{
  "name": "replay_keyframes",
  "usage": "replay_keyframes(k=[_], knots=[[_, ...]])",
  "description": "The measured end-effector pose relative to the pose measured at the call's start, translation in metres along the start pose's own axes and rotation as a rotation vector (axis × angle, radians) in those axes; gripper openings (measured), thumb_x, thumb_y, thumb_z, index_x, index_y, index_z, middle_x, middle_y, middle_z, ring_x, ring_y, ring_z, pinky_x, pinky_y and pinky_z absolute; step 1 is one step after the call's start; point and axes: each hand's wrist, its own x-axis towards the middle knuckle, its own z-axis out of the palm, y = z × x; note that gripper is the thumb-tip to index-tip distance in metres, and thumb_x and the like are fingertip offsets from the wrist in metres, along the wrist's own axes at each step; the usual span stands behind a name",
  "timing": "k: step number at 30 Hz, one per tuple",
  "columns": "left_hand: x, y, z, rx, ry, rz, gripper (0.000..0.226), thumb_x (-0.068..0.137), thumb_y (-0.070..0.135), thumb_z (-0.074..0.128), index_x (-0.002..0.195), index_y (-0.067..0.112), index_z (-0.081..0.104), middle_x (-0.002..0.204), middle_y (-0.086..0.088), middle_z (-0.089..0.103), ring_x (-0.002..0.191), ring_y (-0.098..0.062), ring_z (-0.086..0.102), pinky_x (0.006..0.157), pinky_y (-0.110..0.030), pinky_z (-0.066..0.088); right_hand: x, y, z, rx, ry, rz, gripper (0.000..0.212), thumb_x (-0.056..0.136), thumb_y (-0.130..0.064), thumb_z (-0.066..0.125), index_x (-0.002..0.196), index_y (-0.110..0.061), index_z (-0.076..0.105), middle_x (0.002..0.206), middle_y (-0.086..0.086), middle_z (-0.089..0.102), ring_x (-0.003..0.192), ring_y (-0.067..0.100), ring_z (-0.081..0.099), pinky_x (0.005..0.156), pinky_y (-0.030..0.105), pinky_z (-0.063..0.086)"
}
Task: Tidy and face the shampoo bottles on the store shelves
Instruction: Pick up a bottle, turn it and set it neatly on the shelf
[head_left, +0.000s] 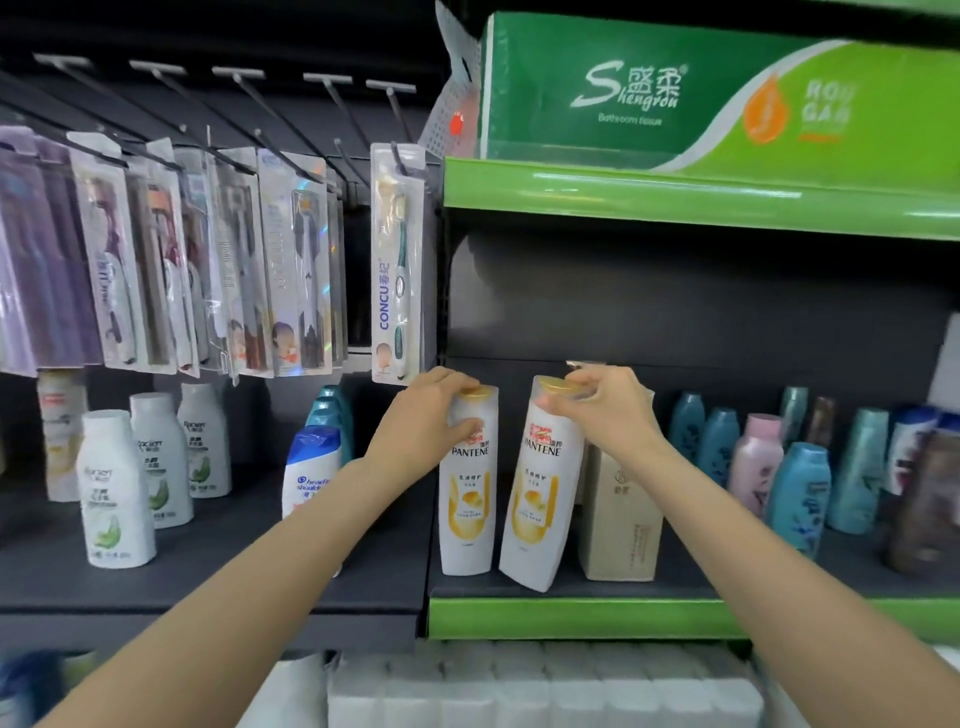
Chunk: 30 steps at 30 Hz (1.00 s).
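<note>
pantene bottles | caps half hidden by left hand, right hand

Both arms outstretched, left hand and right hand curled in grips.

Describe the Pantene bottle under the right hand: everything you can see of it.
The right Pantene bottle is white glossy plastic with a gold cap and a front label showing a yellow-orange swirl under the brand name. It faces forward but leans, top tipped right, base near the green shelf edge. The right hand pinches its cap and neck with its fingers. Its upper side meets a beige carton; a twin bottle stands upright just left.
</note>
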Motion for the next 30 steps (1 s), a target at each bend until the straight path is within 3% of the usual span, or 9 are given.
replay_keyframes(k=[4, 7, 11, 14, 18, 21, 23, 26, 30], knots=[[-0.009, 0.022, -0.001, -0.047, 0.113, 0.086, 0.045, 0.087, 0.026, 0.063, 0.130, 0.018, 0.052, 0.134, 0.002, 0.047, 0.125, -0.013, 0.040, 0.103, -0.021, 0.028, -0.015, -0.003, -0.012, 0.155, -0.032, -0.001, 0.036, 0.077, -0.023, 0.076, 0.099, 0.004, 0.066, 0.094, 0.014, 0.067, 0.091, 0.029, 0.064, 0.083, 0.052, 0.054], [-0.018, 0.041, 0.003, -0.176, 0.041, 0.149, 0.047, 0.086, 0.029, 0.064, 0.131, 0.020, 0.051, 0.127, 0.006, 0.051, 0.116, -0.005, 0.046, 0.101, -0.021, 0.037, -0.018, 0.001, -0.023, 0.309, -0.077, 0.075, 0.038, 0.076, -0.023, 0.077, 0.111, -0.010, 0.066, 0.101, 0.003, 0.067, 0.095, 0.021, 0.065, 0.080, 0.042, 0.057], [-0.028, 0.056, 0.004, -0.406, -0.164, 0.006, 0.068, 0.078, 0.034, 0.072, 0.137, 0.023, 0.041, 0.118, 0.014, 0.052, 0.105, 0.002, 0.051, 0.081, -0.002, 0.040, -0.022, 0.006, -0.041, 0.509, -0.092, 0.107, 0.035, 0.078, -0.021, 0.075, 0.110, -0.010, 0.068, 0.098, 0.004, 0.072, 0.079, 0.011, 0.071, 0.063, 0.028, 0.059], [-0.034, 0.057, 0.002, -0.562, -0.274, -0.070, 0.056, 0.075, 0.036, 0.074, 0.126, 0.024, 0.053, 0.108, 0.013, 0.063, 0.095, -0.001, 0.060, 0.081, -0.013, 0.048, -0.027, 0.010, -0.054, 0.658, -0.068, 0.126, 0.025, 0.082, -0.021, 0.071, 0.104, -0.008, 0.069, 0.092, 0.005, 0.073, 0.075, 0.010, 0.071, 0.056, 0.024, 0.056], [-0.047, 0.046, 0.000, -0.488, -0.435, -0.079, 0.044, 0.068, 0.049, 0.077, 0.105, 0.032, 0.062, 0.102, 0.014, 0.066, 0.093, 0.000, 0.063, 0.090, -0.030, 0.051, -0.030, 0.025, -0.062, 0.798, 0.024, 0.188, 0.016, 0.084, -0.024, 0.068, 0.096, -0.013, 0.067, 0.087, 0.001, 0.074, 0.085, 0.014, 0.071, 0.062, 0.027, 0.059], [-0.054, 0.046, -0.004, -0.464, -0.308, -0.095, 0.048, 0.058, 0.056, 0.077, 0.099, 0.035, 0.063, 0.097, 0.015, 0.068, 0.089, 0.001, 0.063, 0.086, -0.031, 0.053, -0.034, 0.032, -0.062, 0.866, -0.006, 0.171, 0.015, 0.090, -0.021, 0.061, 0.098, -0.010, 0.066, 0.091, 0.005, 0.073, 0.084, 0.013, 0.071, 0.064, 0.027, 0.058], [-0.054, 0.048, -0.007, -0.426, -0.231, -0.096, 0.046, 0.061, 0.050, 0.080, 0.100, 0.032, 0.064, 0.095, 0.014, 0.068, 0.088, 0.000, 0.064, 0.082, -0.028, 0.054, -0.036, 0.033, -0.063, 0.888, -0.060, 0.141, 0.013, 0.093, -0.019, 0.056, 0.097, -0.011, 0.066, 0.093, 0.006, 0.072, 0.086, 0.013, 0.071, 0.067, 0.026, 0.058], [-0.055, 0.048, -0.013, -0.280, -0.129, -0.071, 0.052, 0.064, 0.043, 0.081, 0.111, 0.030, 0.060, 0.101, 0.012, 0.066, 0.090, -0.003, 0.061, 0.079, -0.024, 0.052, -0.039, 0.035, -0.061, 0.846, -0.137, 0.117, 0.018, 0.094, -0.022, 0.055, 0.106, -0.013, 0.064, 0.103, 0.007, 0.071, 0.096, 0.014, 0.069, 0.078, 0.025, 0.057], [-0.064, 0.049, -0.020, -0.033, 0.023, 0.003, 0.057, 0.067, 0.043, 0.078, 0.118, 0.035, 0.053, 0.106, 0.013, 0.057, 0.097, -0.009, 0.054, 0.074, -0.029, 0.045, -0.044, 0.038, -0.052, 0.907, -0.112, 0.162, 0.025, 0.091, -0.021, 0.059, 0.114, -0.012, 0.061, 0.108, 0.008, 0.068, 0.098, 0.017, 0.067, 0.078, 0.026, 0.058]])
